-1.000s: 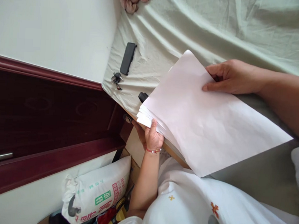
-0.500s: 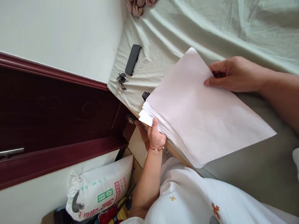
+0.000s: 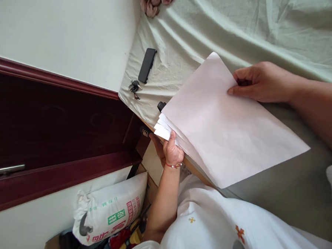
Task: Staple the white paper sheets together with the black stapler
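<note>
Paper stack (image 3: 224, 124) runs long from ten to four o'clock, left hand (image 3: 172, 151) clamping its seven-o'clock corner, right hand (image 3: 259, 83) fingers curled on its one-o'clock edge.

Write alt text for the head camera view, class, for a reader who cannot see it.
Two bare hands hold a stack of white paper over a pale green sheet: the left hand grips its fanned corner, the right hand pinches the far edge. A black phone and keys lie nearby.
</note>
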A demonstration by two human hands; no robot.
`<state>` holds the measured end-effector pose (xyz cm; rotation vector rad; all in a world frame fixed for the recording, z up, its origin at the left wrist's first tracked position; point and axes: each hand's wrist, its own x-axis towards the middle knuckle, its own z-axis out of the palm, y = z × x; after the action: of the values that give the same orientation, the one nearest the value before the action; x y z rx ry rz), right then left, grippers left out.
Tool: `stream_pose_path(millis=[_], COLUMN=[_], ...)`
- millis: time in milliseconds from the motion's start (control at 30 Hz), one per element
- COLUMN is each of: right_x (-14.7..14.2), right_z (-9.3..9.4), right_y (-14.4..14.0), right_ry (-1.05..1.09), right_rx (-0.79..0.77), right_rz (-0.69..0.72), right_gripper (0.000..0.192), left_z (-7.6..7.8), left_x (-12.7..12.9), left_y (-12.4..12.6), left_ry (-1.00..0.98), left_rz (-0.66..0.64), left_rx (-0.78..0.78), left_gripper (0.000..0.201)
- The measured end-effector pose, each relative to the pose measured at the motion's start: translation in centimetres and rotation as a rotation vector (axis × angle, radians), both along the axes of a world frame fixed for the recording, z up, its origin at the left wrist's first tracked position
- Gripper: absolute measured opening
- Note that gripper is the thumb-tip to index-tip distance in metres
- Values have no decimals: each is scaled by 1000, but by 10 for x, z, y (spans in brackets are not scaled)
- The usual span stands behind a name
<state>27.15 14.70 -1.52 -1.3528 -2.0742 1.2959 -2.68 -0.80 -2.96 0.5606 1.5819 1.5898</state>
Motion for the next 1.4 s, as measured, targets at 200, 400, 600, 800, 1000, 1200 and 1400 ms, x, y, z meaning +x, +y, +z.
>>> stream_pose_path(millis=[200,400,600,800,1000,1200,1400], right_x=[0,1,1,1,-3,-6,-5], right_z=[-4,-6,-5,-5,-9,-9,-10], right_y=[0,0,-1,0,-1,-4,-4], right_ry=[25,43,24,47,67,73,123], right_rx=[31,93,82,78,113,154,136], right_rz=[-12,59,52,84,-21,30,56], right_gripper=[21,24,26,19,21,30,39], left_z=[-2,-3,-6,-6,-5,-7,-5], left_x=[-3,-2,-4,-3,0,-5,-4], left_y=[-1,-1,-5,-4,-3,-6,-7], left_ry=[10,-3,40,101,84,75,100], left_rz=[-6,-44,-117,-84,-90,-118,-141], left_rx=[26,64,58,14,14,14,-24], left_gripper=[33,44,59,58,58,66,69])
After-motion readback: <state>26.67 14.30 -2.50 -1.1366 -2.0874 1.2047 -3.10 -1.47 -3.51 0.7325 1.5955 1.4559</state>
